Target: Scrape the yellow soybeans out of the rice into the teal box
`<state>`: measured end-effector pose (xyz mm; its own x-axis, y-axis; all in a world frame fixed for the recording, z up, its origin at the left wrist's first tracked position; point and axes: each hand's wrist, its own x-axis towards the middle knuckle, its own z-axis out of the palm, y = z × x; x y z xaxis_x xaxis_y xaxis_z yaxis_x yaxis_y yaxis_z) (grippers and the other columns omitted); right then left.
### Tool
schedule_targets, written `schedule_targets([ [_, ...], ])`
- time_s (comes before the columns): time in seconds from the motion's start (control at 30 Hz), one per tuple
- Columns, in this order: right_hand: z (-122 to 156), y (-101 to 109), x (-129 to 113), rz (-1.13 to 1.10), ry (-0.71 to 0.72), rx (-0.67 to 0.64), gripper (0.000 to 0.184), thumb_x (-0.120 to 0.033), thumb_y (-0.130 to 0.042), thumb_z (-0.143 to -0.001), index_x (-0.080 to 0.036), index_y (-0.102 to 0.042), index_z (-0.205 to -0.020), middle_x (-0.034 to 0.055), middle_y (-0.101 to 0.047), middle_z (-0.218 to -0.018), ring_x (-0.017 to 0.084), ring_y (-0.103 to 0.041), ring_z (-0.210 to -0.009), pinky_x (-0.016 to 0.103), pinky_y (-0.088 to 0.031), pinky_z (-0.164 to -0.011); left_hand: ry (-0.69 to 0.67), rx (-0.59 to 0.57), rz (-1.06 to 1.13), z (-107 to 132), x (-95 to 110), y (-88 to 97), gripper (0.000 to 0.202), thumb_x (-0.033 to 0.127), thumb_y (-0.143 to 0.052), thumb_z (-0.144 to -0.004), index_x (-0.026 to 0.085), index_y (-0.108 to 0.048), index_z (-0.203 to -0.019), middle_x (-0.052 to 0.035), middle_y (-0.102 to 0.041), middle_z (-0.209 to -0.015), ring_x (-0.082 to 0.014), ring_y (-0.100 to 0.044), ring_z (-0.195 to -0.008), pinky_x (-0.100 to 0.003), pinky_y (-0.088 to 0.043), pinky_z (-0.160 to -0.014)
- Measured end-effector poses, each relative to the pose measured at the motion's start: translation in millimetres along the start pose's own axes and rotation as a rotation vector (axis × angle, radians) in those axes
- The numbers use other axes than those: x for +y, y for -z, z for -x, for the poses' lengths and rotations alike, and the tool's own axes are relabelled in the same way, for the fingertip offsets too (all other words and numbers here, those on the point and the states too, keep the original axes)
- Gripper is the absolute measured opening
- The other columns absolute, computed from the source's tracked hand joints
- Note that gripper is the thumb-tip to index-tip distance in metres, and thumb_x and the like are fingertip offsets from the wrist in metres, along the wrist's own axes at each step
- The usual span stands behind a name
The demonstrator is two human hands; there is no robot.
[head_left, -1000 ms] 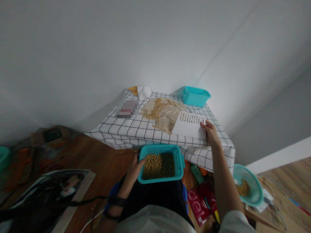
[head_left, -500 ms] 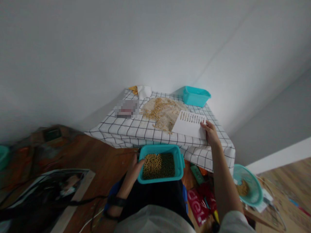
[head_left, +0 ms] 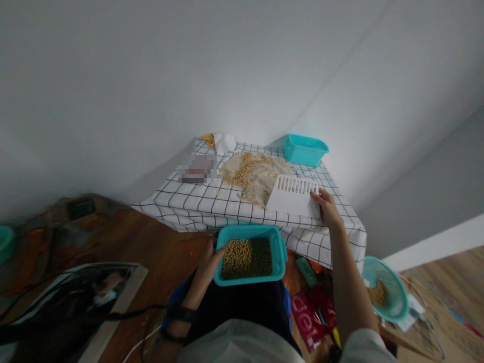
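My left hand (head_left: 208,263) grips the left side of a turquoise plastic bin (head_left: 282,234) above my lap, below the table's front edge. Inside it, yellow soybeans (head_left: 237,256) lie on the left and dark green beans (head_left: 261,257) on the right. With my right hand (head_left: 325,204) I hold a white slotted plastic panel (head_left: 293,200) by its right edge, over the front right of the table. Behind the panel, a heap of pale grain mixed with yellow beans (head_left: 247,174) is spread on the checked tablecloth (head_left: 212,206).
A second turquoise bin (head_left: 307,151) stands at the table's back right. White paper or cloth (head_left: 225,143) lies at the back left, near a pixelated item (head_left: 197,169). At lower right are a round turquoise basket (head_left: 397,295) and a red bag (head_left: 308,320). A wall rises behind the table.
The white slotted panel has shifted slightly left and down and tilted a little in my right hand. My left hand and the bin have stayed put.
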<state>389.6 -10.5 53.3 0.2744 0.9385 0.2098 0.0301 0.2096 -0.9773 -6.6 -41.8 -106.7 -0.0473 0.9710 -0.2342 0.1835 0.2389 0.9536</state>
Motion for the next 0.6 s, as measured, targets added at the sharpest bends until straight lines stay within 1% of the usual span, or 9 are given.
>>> schedule_targets([
  [0.1,1.5,-0.1,-1.8,0.0,-0.002,-0.014,0.032,-0.045,-0.08,-0.066,-0.024,-0.068,-0.087,0.0026,-0.077,-0.09,0.026,-0.071,-0.083,0.032,-0.053,-0.063,0.006,-0.017,0.006,3.5,8.2,0.0,0.042,0.029,-0.06,-0.089,0.015,-0.055,-0.127,-0.0134,-0.066,-0.124,-0.0267,-0.062,-0.117,-0.05,-0.045,-0.106],
  [0.23,1.1,0.1,-0.1,-0.015,0.014,0.013,0.033,-0.046,-0.079,-0.068,-0.025,-0.07,-0.091,0.002,-0.078,-0.09,0.025,-0.071,-0.083,0.032,-0.054,-0.065,0.007,-0.042,0.01,7.4,15.1,0.3,0.04,0.029,-0.06,-0.088,0.016,-0.057,-0.126,-0.0115,-0.069,-0.117,-0.0258,-0.066,-0.108,-0.049,-0.048,-0.101],
  [0.4,-1.5,-0.8,3.8,-0.027,0.03,0.046,0.035,-0.048,-0.079,-0.068,-0.025,-0.068,-0.093,0.0014,-0.077,-0.088,0.025,-0.072,-0.083,0.032,-0.055,-0.066,0.009,-0.027,0.003,7.7,16.2,-0.1,0.045,0.027,-0.059,-0.087,0.016,-0.054,-0.13,-0.0128,-0.067,-0.122,-0.0268,-0.066,-0.109,-0.049,-0.05,-0.1],
  [0.5,-0.7,-1.8,2.6,-0.019,0.02,0.02,0.035,-0.048,-0.079,-0.068,-0.025,-0.068,-0.092,0.0019,-0.077,-0.089,0.025,-0.072,-0.083,0.032,-0.055,-0.066,0.011,-0.023,0.009,7.6,16.0,-0.2,0.044,0.029,-0.06,-0.085,0.016,-0.056,-0.127,-0.0124,-0.069,-0.12,-0.0278,-0.067,-0.108,-0.047,-0.051,-0.098],
  [0.6,0.9,-2.3,0.5,-0.014,0.012,-0.014,0.034,-0.048,-0.079,-0.068,-0.025,-0.068,-0.091,0.0024,-0.077,-0.09,0.025,-0.072,-0.082,0.033,-0.055,-0.067,0.001,-0.023,0.022,8.4,16.9,0.0,0.046,0.031,-0.061,-0.083,0.017,-0.057,-0.127,-0.0132,-0.069,-0.122,-0.0294,-0.066,-0.113,-0.046,-0.051,-0.099],
])
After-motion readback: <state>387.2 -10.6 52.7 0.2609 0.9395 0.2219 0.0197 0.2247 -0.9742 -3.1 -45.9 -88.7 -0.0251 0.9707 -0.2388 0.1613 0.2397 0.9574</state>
